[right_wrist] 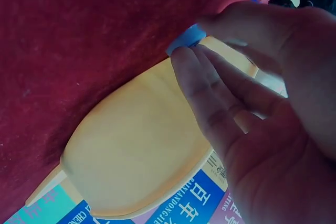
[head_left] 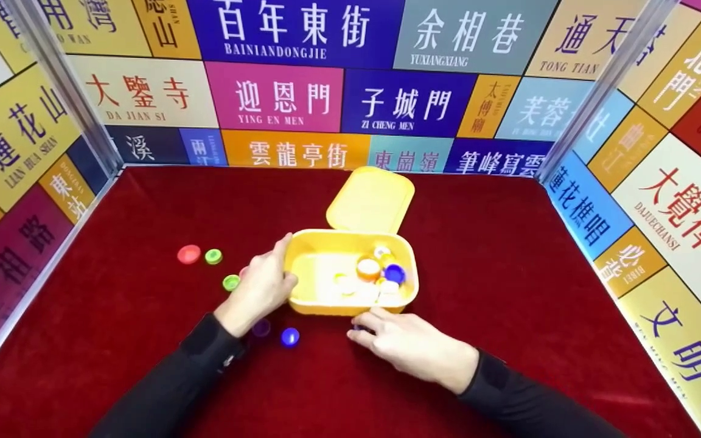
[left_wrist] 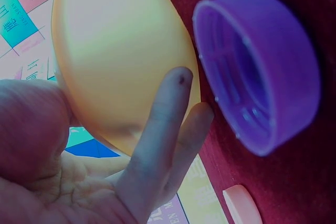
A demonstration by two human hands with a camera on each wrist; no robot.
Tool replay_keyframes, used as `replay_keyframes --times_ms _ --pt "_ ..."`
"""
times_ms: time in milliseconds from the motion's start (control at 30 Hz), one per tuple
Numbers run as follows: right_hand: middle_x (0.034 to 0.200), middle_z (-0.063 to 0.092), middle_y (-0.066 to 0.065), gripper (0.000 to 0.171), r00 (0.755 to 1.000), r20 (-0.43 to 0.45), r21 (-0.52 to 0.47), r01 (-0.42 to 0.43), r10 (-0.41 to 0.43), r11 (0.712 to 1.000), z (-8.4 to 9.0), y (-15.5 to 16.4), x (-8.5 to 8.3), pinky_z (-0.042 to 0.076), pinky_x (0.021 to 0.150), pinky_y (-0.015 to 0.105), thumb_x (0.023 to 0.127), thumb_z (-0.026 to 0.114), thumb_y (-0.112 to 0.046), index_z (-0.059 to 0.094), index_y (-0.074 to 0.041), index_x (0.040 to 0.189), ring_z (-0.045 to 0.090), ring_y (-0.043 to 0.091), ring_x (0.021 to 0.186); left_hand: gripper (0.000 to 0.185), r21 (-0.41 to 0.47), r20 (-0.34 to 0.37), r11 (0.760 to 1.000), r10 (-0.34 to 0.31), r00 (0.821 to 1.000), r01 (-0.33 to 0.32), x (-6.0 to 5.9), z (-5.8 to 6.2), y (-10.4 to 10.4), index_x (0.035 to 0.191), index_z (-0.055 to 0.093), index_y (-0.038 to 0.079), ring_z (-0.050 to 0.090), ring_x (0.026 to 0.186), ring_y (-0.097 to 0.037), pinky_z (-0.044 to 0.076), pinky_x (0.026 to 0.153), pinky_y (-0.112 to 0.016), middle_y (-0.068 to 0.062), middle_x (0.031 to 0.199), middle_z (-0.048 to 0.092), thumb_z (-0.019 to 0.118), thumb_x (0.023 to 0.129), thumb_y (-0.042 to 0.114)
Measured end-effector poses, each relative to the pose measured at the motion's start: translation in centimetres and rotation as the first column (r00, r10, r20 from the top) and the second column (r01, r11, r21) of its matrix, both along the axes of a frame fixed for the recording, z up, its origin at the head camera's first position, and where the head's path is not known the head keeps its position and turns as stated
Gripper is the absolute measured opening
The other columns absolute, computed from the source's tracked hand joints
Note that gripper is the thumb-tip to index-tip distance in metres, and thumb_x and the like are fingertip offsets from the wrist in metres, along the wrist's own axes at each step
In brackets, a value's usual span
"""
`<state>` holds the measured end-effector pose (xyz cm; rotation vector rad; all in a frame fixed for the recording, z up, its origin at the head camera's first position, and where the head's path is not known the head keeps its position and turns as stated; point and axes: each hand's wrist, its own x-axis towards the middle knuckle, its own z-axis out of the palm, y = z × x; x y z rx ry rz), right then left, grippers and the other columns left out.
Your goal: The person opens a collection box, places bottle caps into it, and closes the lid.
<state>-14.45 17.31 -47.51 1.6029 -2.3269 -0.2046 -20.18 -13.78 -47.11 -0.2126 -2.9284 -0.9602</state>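
A yellow plastic box (head_left: pixel 314 274) stands in the middle of the table, with several bottle caps inside toward its right end, among them an orange-and-white cap (head_left: pixel 368 269) and a dark blue cap (head_left: pixel 394 274). My left hand (head_left: pixel 259 289) grips the box's left end, fingers against the outer wall. By its fingertips a purple cap (left_wrist: pixel 294 72) lies on the cloth. Just outside the near wall, my right hand (head_left: pixel 414 347) pinches a blue bottle cap (right_wrist: pixel 188 38) between thumb and fingers; in the head view that cap is mostly hidden.
Behind the box lies its yellow lid (head_left: pixel 372 201), touching or nearly touching the rim. To the left are a red cap (head_left: pixel 188 254) and two green caps (head_left: pixel 213 256). Another blue cap (head_left: pixel 290 337) lies in front. Printed panels (head_left: pixel 283 97) wall in the red cloth (head_left: pixel 478 243).
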Motion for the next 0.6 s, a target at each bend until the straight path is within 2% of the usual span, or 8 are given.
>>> replay_keyframes --times_ms 200,300,400,500,600 --pt "0.118 0.073 -0.003 0.048 0.999 -0.048 -0.001 -0.012 0.012 1.000 0.1 0.4 0.1 0.060 0.075 0.022 0.092 0.093 -0.003 0.083 -0.022 0.135 0.067 0.014 0.107 0.084 -0.001 0.005 1.000 -0.001 1.000 0.001 0.0 -0.1 -0.1 0.181 0.037 0.002 0.077 0.117 -0.038 0.064 0.092 -0.048 -0.029 0.165 0.066 0.067 0.103 0.006" --pt "0.121 0.074 -0.004 0.050 0.999 -0.029 -0.003 -0.020 0.020 1.000 0.1 0.7 0.0 0.060 0.075 0.022 0.089 0.094 -0.001 0.084 -0.022 0.133 0.067 0.014 0.107 0.083 -0.002 -0.002 1.000 -0.002 1.000 0.002 0.0 -0.1 -0.1 0.181 0.038 0.001 0.077 0.114 -0.038 0.064 0.089 -0.048 -0.030 0.163 0.067 0.067 0.103 0.005" --pt "0.126 0.076 -0.004 0.047 0.999 0.020 -0.023 -0.029 0.030 0.999 0.1 1.0 -0.1 0.061 0.079 0.022 0.090 0.093 0.000 0.084 -0.020 0.131 0.069 0.015 0.108 0.083 -0.002 -0.017 1.000 0.001 1.000 -0.001 0.0 -0.1 0.0 0.180 0.040 0.001 0.078 0.113 -0.038 0.064 0.087 -0.049 -0.031 0.159 0.070 0.066 0.101 0.004" --pt "0.125 0.076 -0.003 0.037 0.996 0.065 -0.065 -0.050 0.054 0.997 0.2 1.1 -0.2 0.061 0.081 0.022 0.096 0.090 -0.001 0.084 -0.019 0.128 0.069 0.015 0.107 0.083 0.000 -0.024 1.000 0.008 1.000 -0.008 0.0 0.0 0.0 0.179 0.042 0.002 0.079 0.116 -0.039 0.065 0.088 -0.051 -0.030 0.157 0.072 0.066 0.100 0.004" --pt "0.121 0.075 -0.004 0.025 0.994 0.075 -0.101 -0.076 0.084 0.992 0.4 1.1 -0.2 0.061 0.079 0.021 0.104 0.085 -0.007 0.085 -0.019 0.126 0.068 0.014 0.103 0.082 0.003 -0.027 1.000 0.006 1.000 -0.006 -0.1 0.0 0.0 0.178 0.043 0.002 0.079 0.119 -0.040 0.066 0.090 -0.052 -0.030 0.157 0.072 0.066 0.099 0.004"
